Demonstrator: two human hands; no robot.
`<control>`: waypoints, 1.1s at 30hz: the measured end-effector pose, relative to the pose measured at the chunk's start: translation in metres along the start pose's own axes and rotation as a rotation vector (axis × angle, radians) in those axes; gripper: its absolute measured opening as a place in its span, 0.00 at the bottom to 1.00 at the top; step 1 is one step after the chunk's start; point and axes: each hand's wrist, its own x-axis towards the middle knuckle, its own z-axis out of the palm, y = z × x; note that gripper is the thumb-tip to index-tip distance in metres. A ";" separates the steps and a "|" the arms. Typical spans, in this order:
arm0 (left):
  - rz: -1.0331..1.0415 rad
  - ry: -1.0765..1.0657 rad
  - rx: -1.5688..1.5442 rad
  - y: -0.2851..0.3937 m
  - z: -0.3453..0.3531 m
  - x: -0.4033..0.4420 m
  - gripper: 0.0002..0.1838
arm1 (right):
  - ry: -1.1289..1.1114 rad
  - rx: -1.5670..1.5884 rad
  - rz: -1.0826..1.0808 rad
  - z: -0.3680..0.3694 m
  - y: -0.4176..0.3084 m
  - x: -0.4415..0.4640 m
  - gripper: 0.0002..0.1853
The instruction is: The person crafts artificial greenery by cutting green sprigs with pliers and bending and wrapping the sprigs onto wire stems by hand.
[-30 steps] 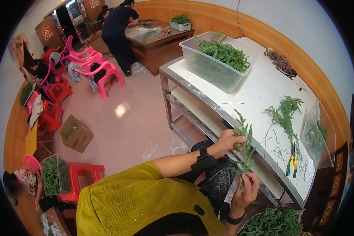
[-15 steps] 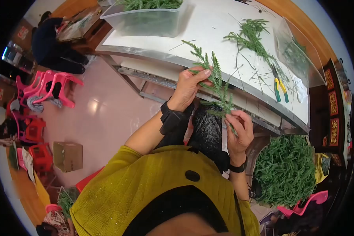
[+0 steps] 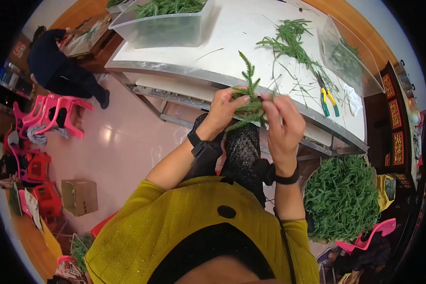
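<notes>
An evergreen-like sprig (image 3: 249, 75) with needled side shoots stands up between my hands, in front of the table's near edge. My left hand (image 3: 224, 110) pinches it from the left, thumb across the stem. From the right, my right hand (image 3: 286, 128) closes its thumb and fingertips on the sprig at mid-height; the exact spot between those fingertips is hard to see. Pliers (image 3: 327, 97) with yellow and green handles lie on the white table (image 3: 232, 40), right of my hands. Beyond them is a loose pile of green sprigs (image 3: 291, 40) with thin stems scattered around.
Clear plastic bins stand at the table's left (image 3: 168, 33) and right (image 3: 350, 59), both with greenery. A large heap of sprigs (image 3: 343, 199) fills a container at my right. Pink stools (image 3: 57, 113), a cardboard box (image 3: 79, 196) and a bending person (image 3: 61, 64) are to the left.
My right hand has moved up and left, from the sprig's lower end to its middle, close to my left hand. The view has shifted slightly, and the person at left has straightened a leg.
</notes>
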 end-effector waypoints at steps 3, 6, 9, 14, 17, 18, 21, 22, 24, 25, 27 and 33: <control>-0.014 0.022 0.104 -0.006 -0.003 -0.002 0.11 | -0.029 0.075 0.056 0.007 0.001 0.021 0.07; 0.037 0.011 0.122 -0.010 -0.005 -0.002 0.11 | -0.050 0.011 -0.046 0.017 -0.001 0.022 0.06; 0.007 0.056 0.022 -0.013 -0.007 -0.001 0.10 | -0.028 -0.052 -0.062 0.025 0.014 0.018 0.06; -0.120 0.211 -0.175 -0.006 -0.016 0.006 0.09 | -0.181 0.033 0.155 0.017 0.009 -0.006 0.06; -0.128 0.170 -0.352 -0.010 -0.021 0.008 0.09 | -0.224 0.162 0.218 0.012 0.017 -0.023 0.07; -0.130 0.152 -0.349 -0.010 -0.021 0.008 0.09 | -0.237 0.204 0.249 0.011 0.018 -0.027 0.08; -0.115 0.127 -0.303 -0.011 -0.017 0.008 0.09 | -0.103 0.260 0.257 0.014 0.017 -0.031 0.07; -0.094 0.137 -0.265 -0.013 -0.012 0.008 0.09 | -0.057 0.254 0.260 0.014 0.014 -0.029 0.07; -0.054 0.118 -0.186 -0.015 -0.007 0.006 0.09 | 0.036 0.242 0.268 0.010 0.003 -0.020 0.07; -0.036 0.089 -0.145 -0.015 -0.005 0.005 0.09 | 0.043 0.241 0.263 0.008 -0.001 -0.013 0.08; -0.041 0.051 -0.189 -0.011 0.005 0.002 0.10 | 0.058 0.236 0.252 0.004 -0.005 0.003 0.08; -0.041 0.013 -0.262 -0.004 0.001 0.005 0.09 | -0.070 0.117 0.228 0.002 0.017 0.020 0.09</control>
